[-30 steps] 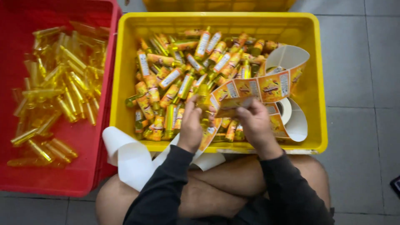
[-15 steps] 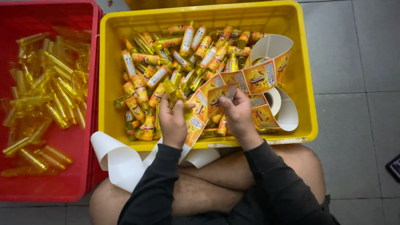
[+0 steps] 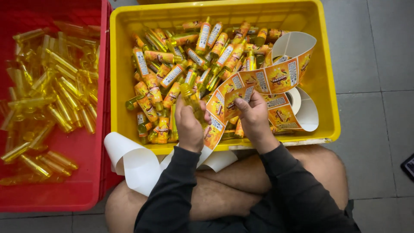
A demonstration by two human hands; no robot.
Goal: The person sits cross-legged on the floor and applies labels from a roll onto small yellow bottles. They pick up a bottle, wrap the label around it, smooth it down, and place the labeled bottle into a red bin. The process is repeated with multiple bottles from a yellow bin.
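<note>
Yellow crate (image 3: 129,86) — left hand (image 3: 189,125) holds bottle (image 3: 192,99) upright.

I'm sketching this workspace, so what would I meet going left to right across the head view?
Red plastic crate of unlabelled yellow bottles → yellow plastic crate → left hand → right hand → grey tiled floor.

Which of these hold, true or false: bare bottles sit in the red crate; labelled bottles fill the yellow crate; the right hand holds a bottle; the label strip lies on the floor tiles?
1. Bare bottles sit in the red crate. True.
2. Labelled bottles fill the yellow crate. True.
3. The right hand holds a bottle. False: it grips the label strip; the left hand holds the bottle.
4. The label strip lies on the floor tiles. False: it loops over the yellow crate.
</note>
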